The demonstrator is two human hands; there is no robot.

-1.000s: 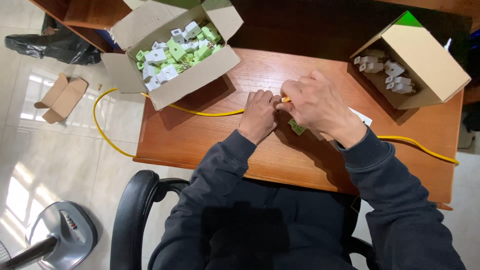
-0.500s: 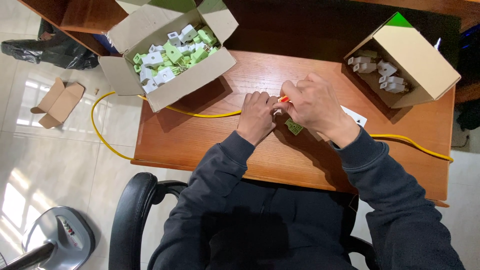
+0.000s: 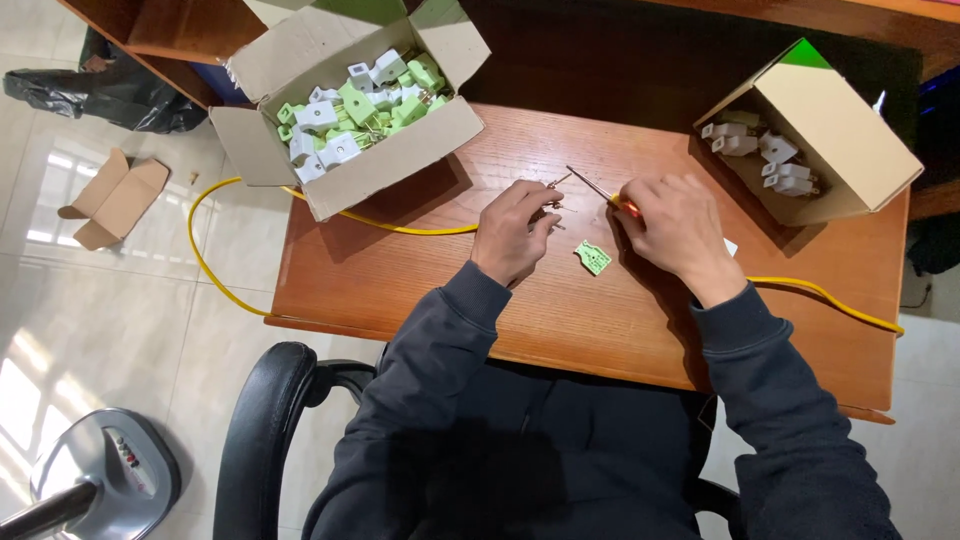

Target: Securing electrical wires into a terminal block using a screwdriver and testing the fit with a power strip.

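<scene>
Soft, even daylight fills the sharp, wide-angle view — pale window glare streaks the glossy white tiled floor [image 3: 110, 330] at the left, the open cardboard box of green and white plastic parts [image 3: 350, 110] throws a short shadow onto the reddish wooden table [image 3: 400, 270] — and lines bow slightly toward the edges.

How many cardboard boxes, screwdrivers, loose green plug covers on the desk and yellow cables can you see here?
Open cardboard boxes on the desk: 2, a left box and a right box
Flattened cardboard box on the floor: 1
Screwdriver: 1, in the right hand
Loose green plug cover: 1
Yellow cable: 1
Total: 6
</scene>
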